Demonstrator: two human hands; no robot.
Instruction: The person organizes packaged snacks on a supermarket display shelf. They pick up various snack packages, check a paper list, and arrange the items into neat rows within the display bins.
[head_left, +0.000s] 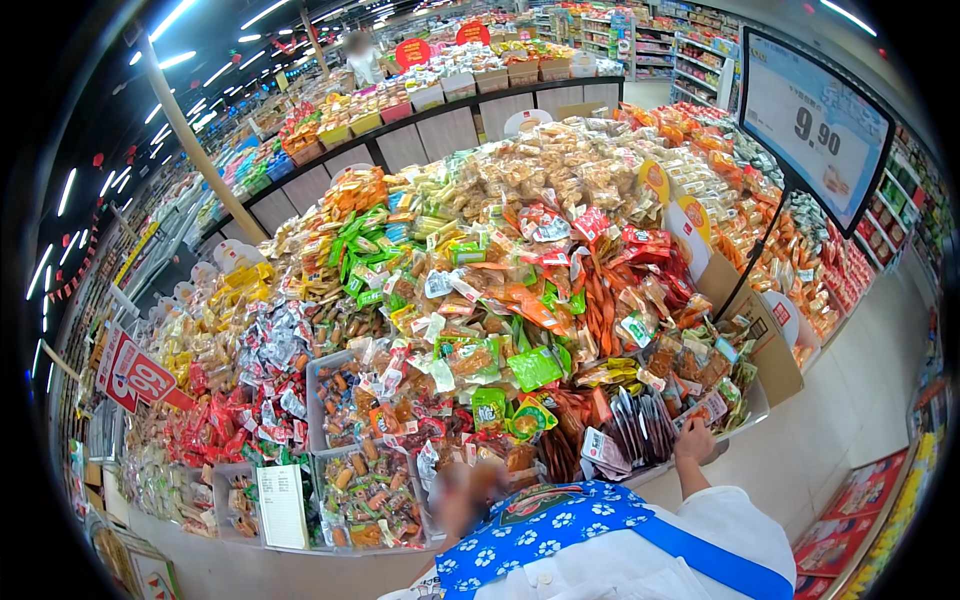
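Note:
My right hand (694, 441) is at the right front corner of a heaped snack display, its fingers curled at the edge of a labelled snack packet (709, 409); whether it grips the packet is unclear. Dark slim packets (637, 427) stand in a row to its left. Low at the front centre, my left hand (456, 506) is blurred, close to wrapped snacks; what it holds cannot be made out. Green packets (537, 367) and orange packets (598, 315) lie in the heap beyond both hands.
Clear plastic bins (318, 459) of small wrapped snacks line the front left, beside a white notebook (282, 506). A price screen (816, 127) on a black pole rises at the right, by a cardboard box (776, 360). A person (364, 64) stands far back beyond another display.

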